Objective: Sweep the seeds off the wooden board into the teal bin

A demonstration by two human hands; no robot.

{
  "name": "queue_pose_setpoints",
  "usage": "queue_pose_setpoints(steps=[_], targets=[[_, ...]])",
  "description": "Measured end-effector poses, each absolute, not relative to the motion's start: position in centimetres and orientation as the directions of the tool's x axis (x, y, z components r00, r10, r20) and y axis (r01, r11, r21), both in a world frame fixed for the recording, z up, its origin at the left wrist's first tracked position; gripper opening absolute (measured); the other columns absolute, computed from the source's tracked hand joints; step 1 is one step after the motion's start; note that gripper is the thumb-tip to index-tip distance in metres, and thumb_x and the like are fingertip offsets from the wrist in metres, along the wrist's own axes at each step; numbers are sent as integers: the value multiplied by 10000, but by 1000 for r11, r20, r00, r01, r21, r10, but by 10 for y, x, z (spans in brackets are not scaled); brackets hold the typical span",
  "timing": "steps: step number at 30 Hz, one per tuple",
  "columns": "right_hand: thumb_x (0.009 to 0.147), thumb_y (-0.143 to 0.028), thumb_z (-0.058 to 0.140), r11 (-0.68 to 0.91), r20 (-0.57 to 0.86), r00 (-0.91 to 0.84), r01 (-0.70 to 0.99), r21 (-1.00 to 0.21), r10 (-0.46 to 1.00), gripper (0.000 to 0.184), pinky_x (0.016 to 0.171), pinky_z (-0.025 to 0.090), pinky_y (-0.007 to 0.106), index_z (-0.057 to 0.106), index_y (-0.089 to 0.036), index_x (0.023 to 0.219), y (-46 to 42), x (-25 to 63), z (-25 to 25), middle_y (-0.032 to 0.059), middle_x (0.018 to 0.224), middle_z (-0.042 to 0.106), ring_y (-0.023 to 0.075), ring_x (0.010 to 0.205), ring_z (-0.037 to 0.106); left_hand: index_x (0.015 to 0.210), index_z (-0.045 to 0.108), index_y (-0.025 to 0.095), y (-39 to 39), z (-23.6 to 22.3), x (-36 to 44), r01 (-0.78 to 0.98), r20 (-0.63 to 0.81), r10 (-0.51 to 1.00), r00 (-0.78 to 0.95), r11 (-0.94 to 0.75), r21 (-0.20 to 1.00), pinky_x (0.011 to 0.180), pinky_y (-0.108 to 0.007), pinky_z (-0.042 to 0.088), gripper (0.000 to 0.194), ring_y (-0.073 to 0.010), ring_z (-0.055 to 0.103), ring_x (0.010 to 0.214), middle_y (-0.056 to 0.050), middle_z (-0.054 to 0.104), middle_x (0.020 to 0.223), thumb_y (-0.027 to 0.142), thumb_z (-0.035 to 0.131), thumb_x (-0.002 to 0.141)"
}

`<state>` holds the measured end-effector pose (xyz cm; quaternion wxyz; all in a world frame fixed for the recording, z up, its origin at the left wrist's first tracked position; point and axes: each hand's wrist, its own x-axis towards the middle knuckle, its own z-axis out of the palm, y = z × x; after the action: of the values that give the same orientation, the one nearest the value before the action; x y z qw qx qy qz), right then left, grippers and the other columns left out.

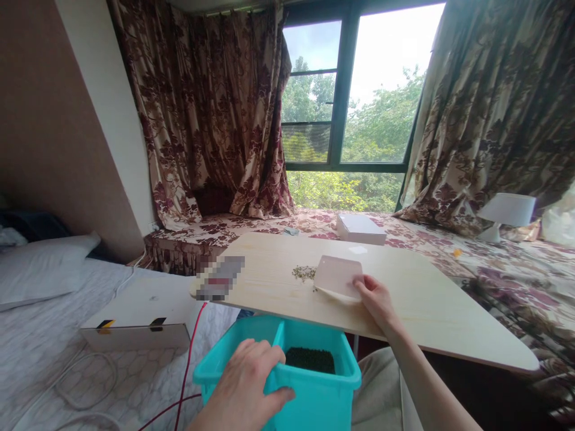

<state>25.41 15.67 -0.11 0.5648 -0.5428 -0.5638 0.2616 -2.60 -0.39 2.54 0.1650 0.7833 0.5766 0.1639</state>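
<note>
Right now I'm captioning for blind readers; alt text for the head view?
The right hand holds a thin sheet beside scattered grains on a pale table; the left hand rests on a divided turquoise bin containing darker grains.

No writing, label, brand, number or sign can be read. The white box (139, 299) on the bed (27, 335) has a small mark on its lid (too small to make out), and whatever the gray and red thing (221, 278) on the worktop (269, 293) bears is pixelated.
</note>
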Motion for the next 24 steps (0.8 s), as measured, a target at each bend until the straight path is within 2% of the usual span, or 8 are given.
queue_pose_setpoints(steps=[9, 13, 16, 20, 24], targets=[[633, -376, 665, 201, 197, -43, 153, -968, 980, 222, 632, 464, 284, 698, -172, 713, 128, 252, 6, 47, 732, 718, 198, 674, 619, 865, 565, 234, -4, 28, -25, 846, 39, 954, 297, -282, 452, 795, -304, 319, 140, -202, 492, 912, 24, 572, 872, 277, 645, 758], [632, -388, 656, 223, 237, 202, 88, -971, 950, 265, 616, 464, 282, 704, -172, 776, 132, 254, 4, 50, 751, 723, 197, 665, 622, 867, 565, 235, -6, 28, -25, 843, 33, 954, 298, -279, 459, 797, -305, 321, 139, -203, 488, 915, 24, 570, 873, 279, 640, 759], [652, -383, 621, 231, 266, 349, 139, -963, 898, 271, 586, 450, 280, 699, -165, 793, 143, 253, 1, 52, 742, 719, 196, 651, 616, 873, 569, 236, -5, 27, -24, 844, 17, 953, 301, -275, 461, 801, -306, 326, 150, -207, 488, 918, 21, 571, 872, 287, 644, 753], [672, -375, 576, 251, 332, 382, 246, -936, 862, 273, 620, 445, 294, 692, -155, 784, 152, 251, -2, 58, 728, 710, 210, 686, 611, 880, 575, 239, -1, 23, -22, 843, 17, 949, 315, -288, 454, 813, -307, 331, 173, -205, 497, 913, 19, 576, 872, 279, 655, 732], [690, -393, 559, 258, 353, 376, 282, -924, 856, 283, 661, 441, 304, 682, -158, 790, 152, 251, -5, 63, 744, 706, 216, 716, 604, 882, 576, 234, 1, 20, -20, 855, 13, 951, 309, -284, 435, 812, -311, 339, 173, -212, 498, 926, 11, 579, 885, 265, 652, 730]])
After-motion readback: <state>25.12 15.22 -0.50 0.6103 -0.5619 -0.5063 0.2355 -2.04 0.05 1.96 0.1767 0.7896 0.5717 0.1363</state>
